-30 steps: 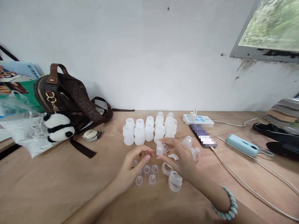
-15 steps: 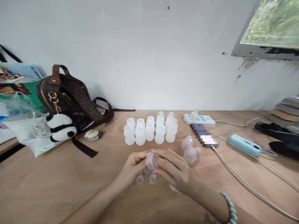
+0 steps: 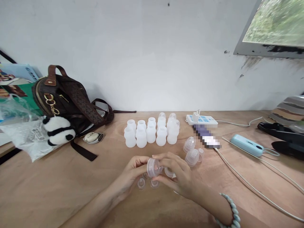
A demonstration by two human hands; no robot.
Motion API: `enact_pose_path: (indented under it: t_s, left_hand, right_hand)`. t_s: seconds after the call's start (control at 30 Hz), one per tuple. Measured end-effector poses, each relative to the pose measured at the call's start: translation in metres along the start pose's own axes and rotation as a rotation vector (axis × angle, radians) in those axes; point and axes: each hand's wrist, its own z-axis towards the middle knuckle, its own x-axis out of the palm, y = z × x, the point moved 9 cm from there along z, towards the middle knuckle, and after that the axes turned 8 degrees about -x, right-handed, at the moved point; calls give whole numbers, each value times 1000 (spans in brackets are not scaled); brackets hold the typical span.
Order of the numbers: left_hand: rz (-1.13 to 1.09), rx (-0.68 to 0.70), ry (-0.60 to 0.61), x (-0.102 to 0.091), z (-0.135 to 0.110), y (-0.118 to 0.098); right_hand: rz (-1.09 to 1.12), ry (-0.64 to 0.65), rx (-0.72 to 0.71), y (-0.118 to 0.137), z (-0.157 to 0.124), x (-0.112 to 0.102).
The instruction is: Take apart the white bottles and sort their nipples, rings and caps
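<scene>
Between my hands is a clear baby bottle nipple with a ridged collar (image 3: 152,167), lying on its side above the table. My left hand (image 3: 133,171) grips the collar's open end from the left. My right hand (image 3: 179,173) has its fingers and thumb closed around the nipple end on the right. Small clear nipples (image 3: 142,182) rest on the table below, partly covered by the left hand. A pale ring (image 3: 169,172) shows in part under my right fingers. To the right stand clear dome-capped tops (image 3: 192,157), close to my right knuckles.
Several white bottles (image 3: 142,138) stand in rows beyond my hands, some with domed tops. A brown backpack (image 3: 68,98) with a panda plush (image 3: 59,130) and a mouse (image 3: 92,137) are left. A power strip (image 3: 209,121), phone (image 3: 206,136), power bank (image 3: 247,146) and cables lie right.
My right fingers have shifted off the collar's face toward the nipple's right end, exposing more of the clear piece. The view has moved slightly.
</scene>
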Motion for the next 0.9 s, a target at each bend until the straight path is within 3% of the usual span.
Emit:
enact_pose_path:
  t_s: [0.07, 0.23, 0.53, 0.9]
  left_hand:
    - [-4, -6, -13, 0, -1, 0]
    - [-56, -67, -89, -6, -3, 7]
    - [-178, -44, -111, 3, -9, -1]
    - [-104, -28, -112, 3, -7, 2]
  right_hand:
    - [36, -7, 63, -4, 0, -1]
    - [125, 120, 159, -8, 5, 3]
    - [160, -18, 133, -2, 11, -10]
    - [173, -75, 146, -2, 5, -11]
